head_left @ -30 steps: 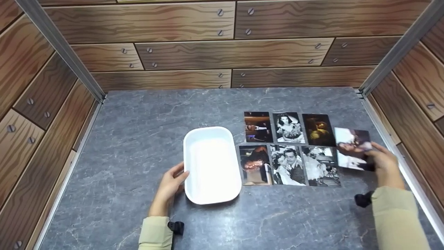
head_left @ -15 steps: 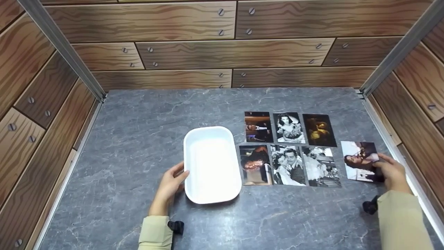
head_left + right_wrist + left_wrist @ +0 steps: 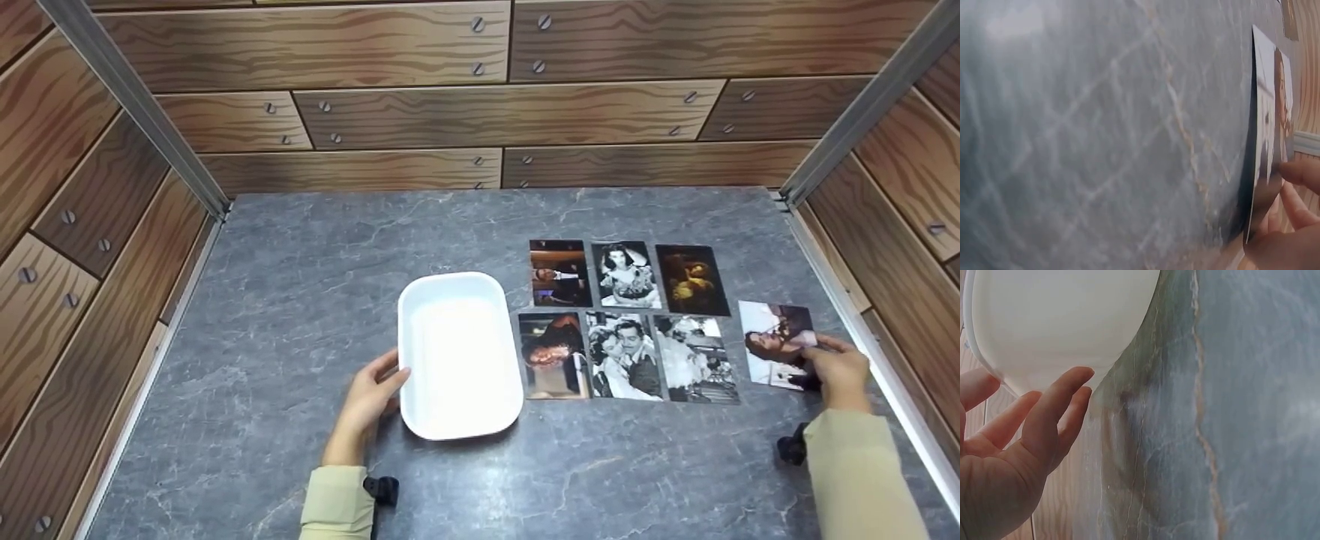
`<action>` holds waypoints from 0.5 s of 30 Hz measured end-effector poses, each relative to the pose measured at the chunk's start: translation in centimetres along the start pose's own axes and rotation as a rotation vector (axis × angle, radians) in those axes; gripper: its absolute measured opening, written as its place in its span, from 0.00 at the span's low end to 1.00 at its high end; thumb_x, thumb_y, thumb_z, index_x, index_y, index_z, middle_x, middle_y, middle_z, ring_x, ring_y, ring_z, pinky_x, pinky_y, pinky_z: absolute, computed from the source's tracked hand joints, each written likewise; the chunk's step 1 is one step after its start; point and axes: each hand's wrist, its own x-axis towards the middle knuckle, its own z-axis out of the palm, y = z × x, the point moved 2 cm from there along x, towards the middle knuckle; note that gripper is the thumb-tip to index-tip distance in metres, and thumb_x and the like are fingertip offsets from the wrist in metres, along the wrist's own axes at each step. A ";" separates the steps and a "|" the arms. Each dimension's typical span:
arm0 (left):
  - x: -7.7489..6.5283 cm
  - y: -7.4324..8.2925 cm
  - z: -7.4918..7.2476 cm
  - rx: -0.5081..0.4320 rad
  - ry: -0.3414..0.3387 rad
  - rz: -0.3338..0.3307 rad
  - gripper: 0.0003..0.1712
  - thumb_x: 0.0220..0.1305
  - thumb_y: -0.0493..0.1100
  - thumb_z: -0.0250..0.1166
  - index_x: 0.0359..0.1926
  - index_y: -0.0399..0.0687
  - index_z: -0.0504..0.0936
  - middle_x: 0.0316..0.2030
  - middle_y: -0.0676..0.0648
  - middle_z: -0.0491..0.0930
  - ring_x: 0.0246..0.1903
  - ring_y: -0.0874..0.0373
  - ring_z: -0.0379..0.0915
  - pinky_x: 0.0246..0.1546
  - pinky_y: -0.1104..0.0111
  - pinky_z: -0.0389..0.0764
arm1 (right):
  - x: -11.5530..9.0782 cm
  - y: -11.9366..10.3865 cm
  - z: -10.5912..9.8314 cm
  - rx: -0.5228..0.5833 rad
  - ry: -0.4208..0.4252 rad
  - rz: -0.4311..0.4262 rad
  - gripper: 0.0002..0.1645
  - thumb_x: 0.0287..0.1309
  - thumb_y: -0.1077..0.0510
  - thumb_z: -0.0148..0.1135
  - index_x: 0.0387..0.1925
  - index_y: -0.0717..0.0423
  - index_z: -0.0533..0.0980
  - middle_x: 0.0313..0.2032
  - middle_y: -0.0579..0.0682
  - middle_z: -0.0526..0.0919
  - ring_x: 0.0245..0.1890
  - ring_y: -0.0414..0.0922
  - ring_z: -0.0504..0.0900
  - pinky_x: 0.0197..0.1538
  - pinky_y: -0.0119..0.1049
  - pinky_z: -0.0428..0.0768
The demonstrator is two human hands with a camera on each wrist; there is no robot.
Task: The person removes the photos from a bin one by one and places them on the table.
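My left hand (image 3: pixel 369 390) holds the left side of a white rectangular tray (image 3: pixel 459 431), thumb at the rim and other fingers against its outer wall. The left wrist view shows those fingertips (image 3: pixel 1081 374) touching the outside of the tray (image 3: pixel 1061 320). At the right, my right hand (image 3: pixel 841 371) pinches the lower right edge of a colour photo (image 3: pixel 772 345) of a long-haired person. A dark shadow lies beside that photo (image 3: pixel 1266 112) in the right wrist view, its near edge raised off the table. My right thumb and fingers (image 3: pixel 1300 174) are partly cut off there.
Beside the tray, two rows of photos lie flat, including a black-and-white portrait (image 3: pixel 625 277), a dark photo (image 3: pixel 691 279) and a couple's photo (image 3: pixel 624 356). Wood-patterned walls (image 3: pixel 397 116) enclose the grey marbled table (image 3: pixel 315 247). A white edge strip (image 3: pixel 896 409) runs along the right.
My right hand has brought the photo toward me and slightly to the right, lower beside the near row, then barely shifted it. The left hand and tray have stayed in place.
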 end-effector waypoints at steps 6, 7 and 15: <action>-0.1 -0.2 -0.1 0.031 0.011 -0.013 0.32 0.67 0.44 0.62 0.69 0.40 0.66 0.66 0.35 0.67 0.63 0.41 0.68 0.46 0.61 0.81 | -0.3 -0.5 0.7 -0.141 0.033 0.001 0.30 0.53 0.62 0.61 0.60 0.64 0.72 0.63 0.65 0.65 0.44 0.45 0.70 0.39 0.19 0.67; -0.1 -0.2 -0.1 0.027 0.005 -0.010 0.32 0.67 0.44 0.62 0.69 0.39 0.66 0.67 0.35 0.66 0.63 0.40 0.68 0.47 0.60 0.81 | -0.4 -0.6 0.8 -0.162 0.041 0.000 0.33 0.53 0.62 0.61 0.62 0.66 0.69 0.63 0.65 0.65 0.48 0.49 0.70 0.41 0.21 0.66; -0.2 0.7 -1.0 -0.010 -0.038 0.070 0.36 0.69 0.40 0.59 0.72 0.35 0.56 0.67 0.29 0.61 0.64 0.36 0.63 0.56 0.51 0.77 | -0.9 -2.0 0.8 -0.211 0.036 0.018 0.41 0.60 0.51 0.55 0.71 0.63 0.56 0.69 0.67 0.59 0.67 0.59 0.59 0.72 0.47 0.58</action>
